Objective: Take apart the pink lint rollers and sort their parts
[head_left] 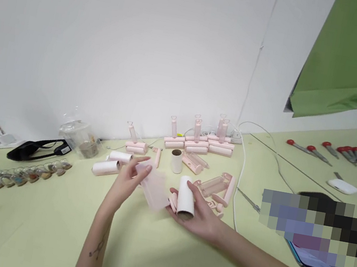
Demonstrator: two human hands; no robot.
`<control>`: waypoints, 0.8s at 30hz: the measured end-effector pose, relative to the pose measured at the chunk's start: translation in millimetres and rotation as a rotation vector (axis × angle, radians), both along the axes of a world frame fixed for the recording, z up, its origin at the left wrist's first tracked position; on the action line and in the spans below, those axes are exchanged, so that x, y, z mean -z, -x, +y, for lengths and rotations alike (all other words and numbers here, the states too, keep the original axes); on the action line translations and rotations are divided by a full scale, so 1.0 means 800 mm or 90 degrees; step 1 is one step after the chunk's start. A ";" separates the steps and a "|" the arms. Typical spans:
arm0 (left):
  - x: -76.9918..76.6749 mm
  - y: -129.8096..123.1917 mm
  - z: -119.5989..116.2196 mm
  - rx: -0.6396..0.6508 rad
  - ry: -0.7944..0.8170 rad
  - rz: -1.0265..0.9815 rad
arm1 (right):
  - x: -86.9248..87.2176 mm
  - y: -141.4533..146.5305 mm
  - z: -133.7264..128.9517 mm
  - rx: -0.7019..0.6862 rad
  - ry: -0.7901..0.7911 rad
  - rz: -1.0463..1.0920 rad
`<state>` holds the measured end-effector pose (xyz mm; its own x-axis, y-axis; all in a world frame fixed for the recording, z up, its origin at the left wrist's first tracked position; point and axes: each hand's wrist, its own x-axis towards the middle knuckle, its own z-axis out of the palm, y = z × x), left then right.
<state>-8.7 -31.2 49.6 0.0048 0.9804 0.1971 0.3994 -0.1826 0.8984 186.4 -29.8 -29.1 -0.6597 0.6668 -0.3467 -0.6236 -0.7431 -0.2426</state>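
above the pale green table (pixel 44 229), just short of the pink pieces: white roll (pixel 185 198) in the right hand (pixel 203 216), tilted, smooth-sided, near end showing a dark, hollow core. right fingers wrapped round it from below, thumb along its side; a small pink part (pixel 173 201) tucked beside it in the same grip. left hand (pixel 129 176): thumb and fingers clamped on a pale pink sheet (pixel 155 189), thin, cloudy, blurred, its lower corner near the right fingertips; cannot tell if they touch.

just beyond, an upright roll (pixel 176 164), brown inside. two lying rolls (pixel 105 167) left of it; loose pink handles (pixel 212 186) to the right. farther back, pink rollers (pixel 196 147) along the white wall (pixel 145 45). far right, red-ended tools (pixel 321 154).
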 end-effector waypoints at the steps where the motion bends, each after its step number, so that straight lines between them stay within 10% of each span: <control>1: 0.008 0.009 -0.006 -0.025 -0.020 -0.046 | -0.002 -0.002 0.001 0.004 -0.002 0.006; 10: 0.123 0.066 -0.042 -0.096 0.011 0.020 | -0.012 -0.005 -0.008 -0.073 -0.126 -0.008; 15: 0.091 0.013 -0.046 -0.128 -0.123 0.133 | -0.009 0.007 -0.027 -0.083 -0.311 -0.176; 20: 0.066 -0.081 -0.017 0.109 0.197 -0.106 | -0.015 0.009 -0.026 -0.006 -0.301 -0.168; 24: 0.065 -0.115 0.006 0.044 0.224 -0.313 | -0.020 0.000 -0.010 0.047 -0.242 -0.112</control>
<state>83.2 -26.3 -2.5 0.0618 0.9877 -0.1438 -0.0794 0.1485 0.9857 186.2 -37.7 -13.4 -0.5578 0.8123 -0.1705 -0.5963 -0.5350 -0.5985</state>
